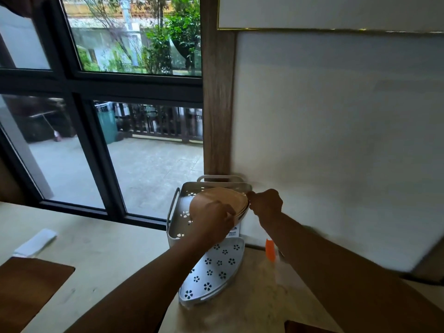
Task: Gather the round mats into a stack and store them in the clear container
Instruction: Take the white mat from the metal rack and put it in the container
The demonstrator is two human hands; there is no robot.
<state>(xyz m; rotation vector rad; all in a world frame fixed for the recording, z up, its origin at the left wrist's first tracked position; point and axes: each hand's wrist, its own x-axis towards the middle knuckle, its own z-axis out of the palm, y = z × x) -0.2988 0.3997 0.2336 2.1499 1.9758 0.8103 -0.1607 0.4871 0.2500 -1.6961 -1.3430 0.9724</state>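
Note:
A stack of round tan wooden mats (217,200) is tilted over the upper tier of a pale two-tier rack (182,203) with flower-shaped holes, in the corner by the wall. My left hand (213,222) grips the stack's near edge from below. My right hand (265,203) pinches its right edge. The rack's lower tier (216,267) holds nothing. I cannot tell whether the mats touch the upper tray's floor.
A white wall panel (336,140) stands right behind the rack. An orange-capped clear item (271,249) sits beside the rack. A brown board (26,292) and a folded white cloth (36,242) lie on the pale counter at left. A window fills the left.

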